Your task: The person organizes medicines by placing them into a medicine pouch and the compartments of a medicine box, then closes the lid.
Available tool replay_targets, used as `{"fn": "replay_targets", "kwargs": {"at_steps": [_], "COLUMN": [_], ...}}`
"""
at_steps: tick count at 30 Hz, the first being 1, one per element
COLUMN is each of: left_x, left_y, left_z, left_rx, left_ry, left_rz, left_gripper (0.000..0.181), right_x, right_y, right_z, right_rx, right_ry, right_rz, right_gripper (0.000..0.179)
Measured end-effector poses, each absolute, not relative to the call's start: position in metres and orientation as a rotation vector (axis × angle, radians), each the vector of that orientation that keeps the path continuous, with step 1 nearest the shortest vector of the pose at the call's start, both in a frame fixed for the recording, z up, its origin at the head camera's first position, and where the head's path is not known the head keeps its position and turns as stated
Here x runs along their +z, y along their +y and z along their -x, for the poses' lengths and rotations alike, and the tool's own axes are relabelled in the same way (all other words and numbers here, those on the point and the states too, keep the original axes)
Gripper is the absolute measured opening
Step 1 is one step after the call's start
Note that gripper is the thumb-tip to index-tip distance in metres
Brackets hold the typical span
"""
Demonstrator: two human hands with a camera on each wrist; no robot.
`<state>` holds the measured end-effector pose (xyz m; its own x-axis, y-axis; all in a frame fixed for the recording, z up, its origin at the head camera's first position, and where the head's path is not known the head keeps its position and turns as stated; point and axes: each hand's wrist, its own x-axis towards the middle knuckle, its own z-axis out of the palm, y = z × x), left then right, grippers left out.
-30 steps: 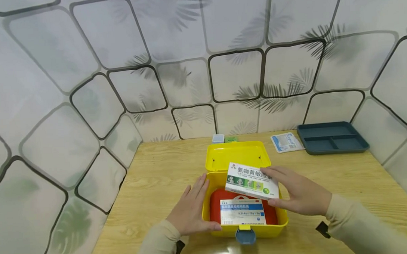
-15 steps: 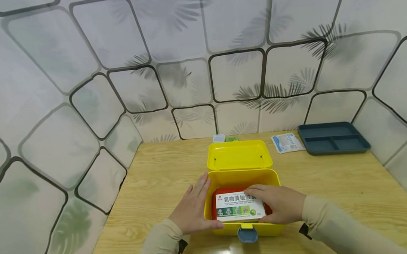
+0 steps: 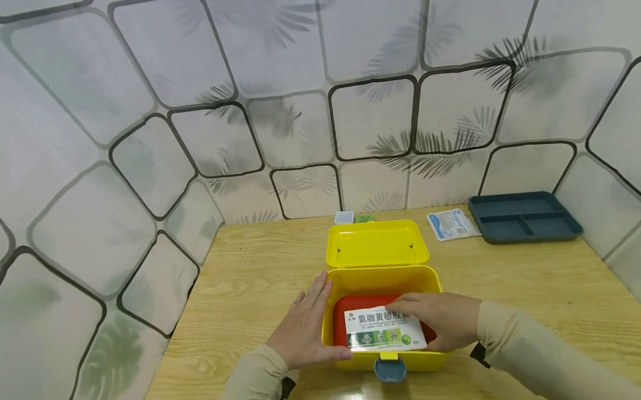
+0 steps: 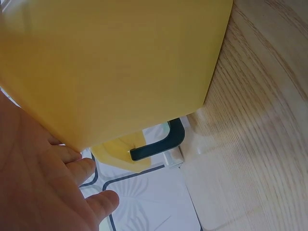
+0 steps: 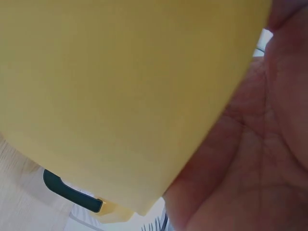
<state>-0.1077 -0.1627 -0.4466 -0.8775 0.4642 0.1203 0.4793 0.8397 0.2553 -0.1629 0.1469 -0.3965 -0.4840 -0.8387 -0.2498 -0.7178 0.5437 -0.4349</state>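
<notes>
A yellow plastic box (image 3: 434,278) stands on the table with its lid (image 3: 376,244) folded back and a blue-grey latch (image 3: 390,369) at the front. My right hand (image 3: 443,316) reaches over its right wall and pinches the right end of a white and green medicine box (image 3: 383,328). That carton lies low inside, over a red case (image 3: 350,303); the blue and white carton is hidden beneath it. My left hand (image 3: 304,327) rests against the left wall, fingers straight along the rim. In the left wrist view the yellow wall (image 4: 120,72) fills most of the frame.
At the back right are a dark blue divided tray (image 3: 525,218) and a white and blue packet (image 3: 452,225). Behind the lid sit a small white box (image 3: 344,217) and a green item (image 3: 363,219). A patterned wall covering (image 3: 371,122) borders the table (image 3: 249,273).
My right hand has lowered the white and green medicine box into the yellow box, onto the blue and white carton, then shifted it slightly right, turning it a little. The left hand stays.
</notes>
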Motion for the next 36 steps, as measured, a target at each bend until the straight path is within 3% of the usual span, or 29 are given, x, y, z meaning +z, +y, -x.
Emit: {"fn": "replay_targets", "kwargs": {"at_steps": [8, 13, 21, 27, 36], "left_x": [-0.446, -0.445, -0.447, -0.447, -0.447], "left_y": [-0.161, -0.161, -0.163, -0.163, -0.162], "left_z": [0.107, 0.107, 0.107, 0.107, 0.108], "left_rx": [-0.449, -0.455, -0.452, -0.468, -0.473], "left_ry": [-2.991, -2.997, -2.994, -2.991, -2.999], "left_rz": [0.733, 0.727, 0.731, 0.732, 0.741], "left_gripper": [0.126, 0.126, 0.126, 0.126, 0.126], "right_x": [-0.391, -0.388, -0.397, -0.433, -0.494], "right_y": [0.149, 0.157, 0.19, 0.222, 0.243], "right_z": [0.167, 0.175, 0.226, 0.27, 0.309], "right_rx": [-0.414, -0.595, -1.144, -0.96, -0.673], "right_ry": [2.269, 2.34, 2.532, 2.752, 2.844], "right_rz": [1.173, 1.194, 1.007, 0.702, 0.483], "right_gripper": [0.071, 0.054, 0.031, 0.041, 0.055]}}
